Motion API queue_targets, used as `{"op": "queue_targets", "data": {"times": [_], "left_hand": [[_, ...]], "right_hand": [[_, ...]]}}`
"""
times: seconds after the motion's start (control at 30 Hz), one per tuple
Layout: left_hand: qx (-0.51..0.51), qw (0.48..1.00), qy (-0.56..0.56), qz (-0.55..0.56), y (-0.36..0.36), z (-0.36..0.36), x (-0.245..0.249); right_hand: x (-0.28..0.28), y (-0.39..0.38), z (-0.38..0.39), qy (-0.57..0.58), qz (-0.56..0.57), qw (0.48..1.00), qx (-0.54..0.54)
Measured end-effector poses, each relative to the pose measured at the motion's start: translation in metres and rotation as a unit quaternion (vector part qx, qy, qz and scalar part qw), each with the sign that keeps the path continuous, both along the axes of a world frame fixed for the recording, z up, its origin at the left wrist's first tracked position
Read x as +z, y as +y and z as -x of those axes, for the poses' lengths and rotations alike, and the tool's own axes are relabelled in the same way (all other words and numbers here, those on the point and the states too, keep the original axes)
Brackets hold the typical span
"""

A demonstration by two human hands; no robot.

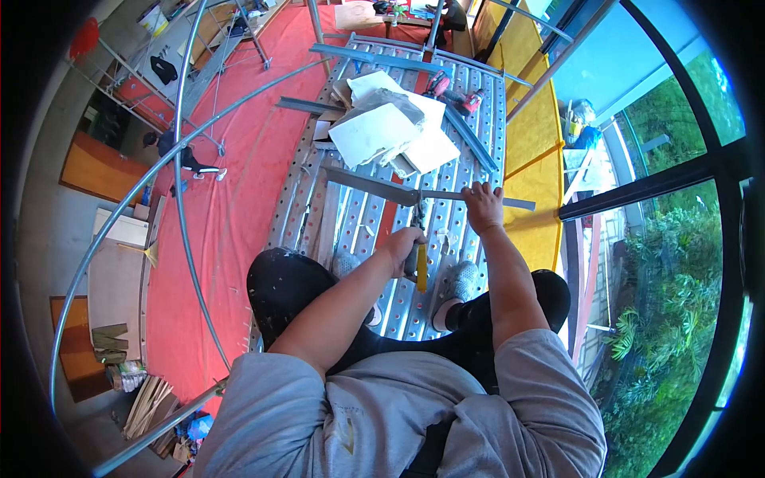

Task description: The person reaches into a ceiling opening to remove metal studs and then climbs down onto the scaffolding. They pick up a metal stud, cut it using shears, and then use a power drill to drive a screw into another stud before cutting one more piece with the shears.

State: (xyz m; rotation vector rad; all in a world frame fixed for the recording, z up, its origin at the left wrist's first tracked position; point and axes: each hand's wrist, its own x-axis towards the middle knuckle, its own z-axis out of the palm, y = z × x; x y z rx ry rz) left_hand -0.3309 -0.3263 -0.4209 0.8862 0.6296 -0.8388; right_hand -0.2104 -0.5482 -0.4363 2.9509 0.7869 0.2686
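And here we are, above the metal deck (pixel 492 119): the left hand (pixel 402 251) is wrapped around the handles of a yellow-gripped tool (pixel 421 267), snips by the look of them. Its head meets the metal strip (pixel 370 186) stretched crosswise over the deck, in front of the knees. Out to the right, the right hand (pixel 484 209) has its fingers curled around that same strip, well apart from the tool's head. Good spacing, that!

Now, technique: I'd want the right hand steadying the strip without twisting it, fingers away from sharp edges, and the left squeezing evenly with the tool square to the metal. Whether the blades bite, I can't tell. The loose boards (pixel 370 135) lie just beyond; the strip's far left end could catch them if swung carelessly.
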Motion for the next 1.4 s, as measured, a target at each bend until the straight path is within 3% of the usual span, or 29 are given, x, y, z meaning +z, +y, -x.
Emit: {"op": "queue_targets", "data": {"times": [0.27,0.37,0.57,0.67,1.07,1.4], "left_hand": [[-0.017,0.995,-0.025,-0.098,-0.005,0.004,-0.022],[-0.022,0.998,-0.019,-0.049,-0.001,0.005,-0.023],[0.011,0.996,0.021,0.091,0.001,0.012,0.020],[-0.001,0.989,0.015,0.150,0.004,0.010,0.011],[0.047,0.989,0.029,0.136,0.002,0.001,0.026],[0.077,0.993,-0.005,0.087,-0.015,0.003,0.002]], "right_hand": [[-0.003,-0.002,-0.006,-0.030,-0.010,0.999,0.006],[0.000,-0.005,-0.006,-0.032,-0.002,0.999,0.007],[0.000,-0.008,-0.011,-0.008,-0.030,0.999,-0.034],[-0.006,-0.017,-0.016,0.017,-0.042,0.998,-0.034],[0.007,-0.013,-0.016,-0.022,-0.039,0.999,0.005],[-0.007,-0.007,-0.016,0.012,-0.021,1.000,-0.012]]}}
